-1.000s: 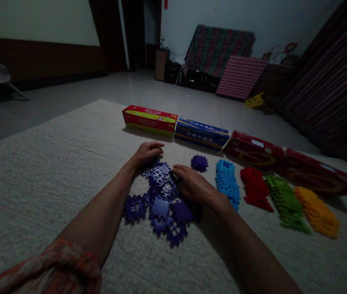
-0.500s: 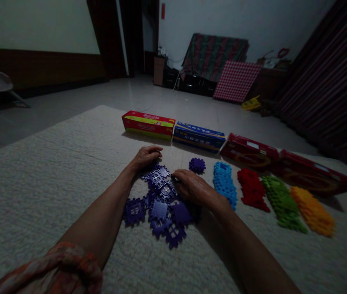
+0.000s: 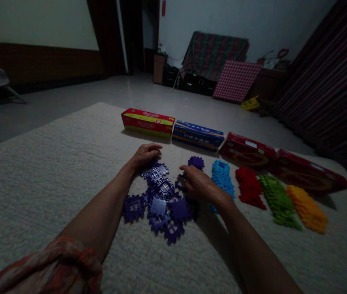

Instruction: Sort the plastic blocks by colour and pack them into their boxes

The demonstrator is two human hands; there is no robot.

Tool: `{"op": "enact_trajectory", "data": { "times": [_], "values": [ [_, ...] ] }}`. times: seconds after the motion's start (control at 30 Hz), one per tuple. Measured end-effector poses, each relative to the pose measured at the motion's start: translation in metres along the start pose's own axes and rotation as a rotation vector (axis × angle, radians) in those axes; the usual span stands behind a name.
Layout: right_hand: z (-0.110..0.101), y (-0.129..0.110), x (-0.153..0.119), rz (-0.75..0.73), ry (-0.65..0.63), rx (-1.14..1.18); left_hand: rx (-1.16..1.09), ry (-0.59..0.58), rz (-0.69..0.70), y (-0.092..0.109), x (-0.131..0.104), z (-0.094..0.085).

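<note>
Loose purple notched building tiles (image 3: 158, 206), some with window-like cut-outs, lie overlapping on the pale mat. My left hand (image 3: 146, 155) rests at the far edge of this pile, fingers bent and a little apart, with nothing seen in them. Between the fingers and thumb of my right hand (image 3: 197, 182) is a dark purple tile (image 3: 180, 182), raised just right of the pile and partly covered by the hand. Beyond that hand, a separate purple tile (image 3: 196, 162) lies flat on the mat.
To the right stand rows of blue tiles (image 3: 223, 179), red tiles (image 3: 249, 187), green tiles (image 3: 279, 201) and orange tiles (image 3: 307, 208). Behind them a red-yellow box (image 3: 148, 123), a blue box (image 3: 198, 135) and two dark red boxes (image 3: 249, 150) form a line.
My right hand has moved right, away from the pile toward the separate purple tile, carrying a tile. My left hand has stayed nearly still.
</note>
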State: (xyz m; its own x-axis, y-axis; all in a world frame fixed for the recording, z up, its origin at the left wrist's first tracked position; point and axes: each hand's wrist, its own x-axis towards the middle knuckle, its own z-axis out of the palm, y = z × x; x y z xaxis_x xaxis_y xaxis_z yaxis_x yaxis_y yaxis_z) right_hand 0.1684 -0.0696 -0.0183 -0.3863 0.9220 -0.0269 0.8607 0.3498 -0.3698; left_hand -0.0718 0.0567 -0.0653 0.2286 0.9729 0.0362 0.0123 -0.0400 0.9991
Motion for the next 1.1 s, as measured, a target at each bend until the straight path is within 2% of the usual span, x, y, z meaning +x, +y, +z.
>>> {"op": "enact_trajectory", "data": {
  "times": [0.2, 0.47, 0.53, 0.63, 0.77, 0.9, 1.1],
  "values": [
    [-0.006, -0.004, -0.004, -0.011, -0.105, -0.048, 0.013, -0.004, 0.017, -0.001, 0.002, -0.001],
    [-0.006, -0.008, -0.005, -0.004, -0.136, -0.084, 0.025, 0.015, 0.036, -0.001, 0.002, -0.001],
    [-0.009, -0.003, -0.005, -0.020, -0.118, -0.062, 0.020, 0.015, 0.037, -0.001, 0.002, 0.000],
    [-0.020, 0.010, -0.001, -0.041, -0.003, -0.035, 0.018, 0.004, 0.029, -0.001, 0.001, 0.000],
    [-0.044, 0.027, 0.016, 0.042, 0.139, -0.097, -0.006, -0.007, 0.013, -0.001, 0.002, 0.000],
    [-0.058, 0.033, 0.033, 0.104, 0.101, -0.141, 0.005, 0.003, 0.002, -0.001, 0.002, 0.000],
    [-0.052, 0.042, 0.041, 0.140, 0.048, -0.167, -0.009, -0.009, 0.005, -0.003, 0.004, 0.000]
  ]
}}
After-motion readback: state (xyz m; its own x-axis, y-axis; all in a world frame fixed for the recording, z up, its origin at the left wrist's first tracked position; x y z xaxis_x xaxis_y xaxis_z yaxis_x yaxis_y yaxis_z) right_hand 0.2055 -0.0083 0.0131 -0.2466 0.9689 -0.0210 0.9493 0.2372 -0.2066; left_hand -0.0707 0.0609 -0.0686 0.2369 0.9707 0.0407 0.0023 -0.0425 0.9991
